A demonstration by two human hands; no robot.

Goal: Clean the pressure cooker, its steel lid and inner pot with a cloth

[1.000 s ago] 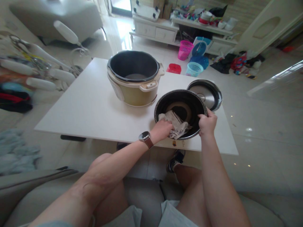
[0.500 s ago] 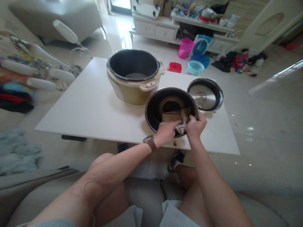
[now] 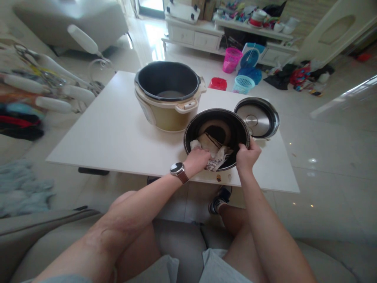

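A dark round inner pot (image 3: pixel 194 125) is tilted toward me above the near right part of the white table. My right hand (image 3: pixel 247 156) is closed on its right rim, thumb on the inside. Inside the pot lies a crumpled beige and patterned cloth (image 3: pixel 216 155). My left hand (image 3: pixel 198 160), below a wristwatch, reaches over the near rim and is closed on this cloth, pressing it against the inner wall; some fingertips are hidden. Behind the pot stands a cream pressure cooker body (image 3: pixel 167 114) without its lid. A round metal lid (image 3: pixel 253 120) lies upside down to the right.
The white table (image 3: pixel 97 137) ends just in front of my knees. Small stickers (image 3: pixel 218 178) mark its near edge. Beyond it on the floor are a light blue basket (image 3: pixel 244 84), a red basin (image 3: pixel 218 83) and a pink basket (image 3: pixel 232 59).
My left hand has slid the cloth leftward along the inside of the pot. The pot and my right hand have shifted slightly right.
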